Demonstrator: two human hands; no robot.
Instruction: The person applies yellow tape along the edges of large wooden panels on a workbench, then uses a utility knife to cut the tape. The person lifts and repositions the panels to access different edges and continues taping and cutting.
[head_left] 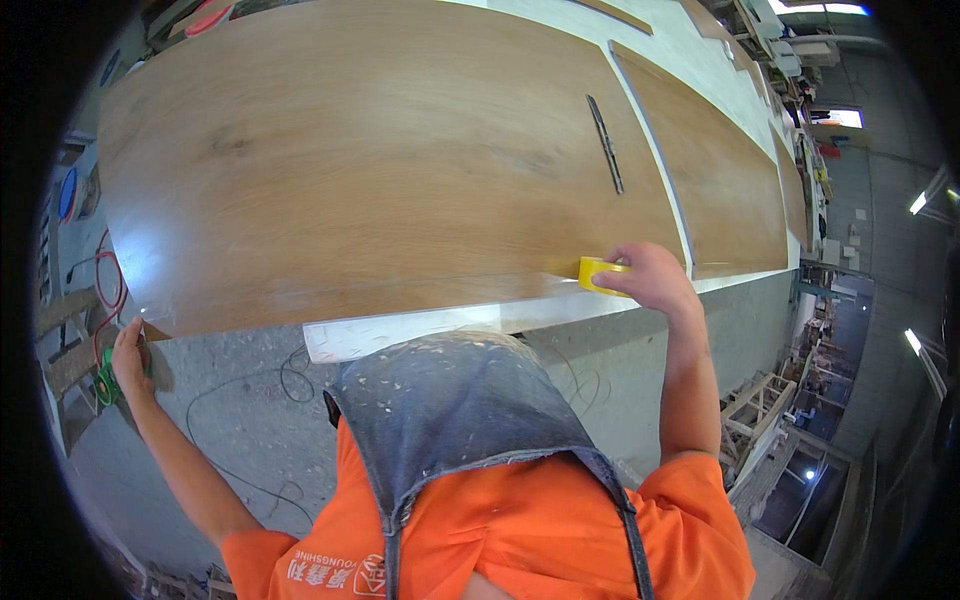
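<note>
Yellow tape roll (589,274) sits by the near edge of the wooden panel (380,160), toward its right end, held in the closed fingers of the right hand (655,277). The left hand (130,357) is at the panel's near left corner; whether its fingers grip or stand open, I cannot tell. A slim dark tool (605,145) lies on the panel.

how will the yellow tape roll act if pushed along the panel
The yellow tape roll may roll, given its rounded shape. It is probably light, being small enough for the right hand to grip. The brown panel looks smooth, so the roll might slide.
</note>
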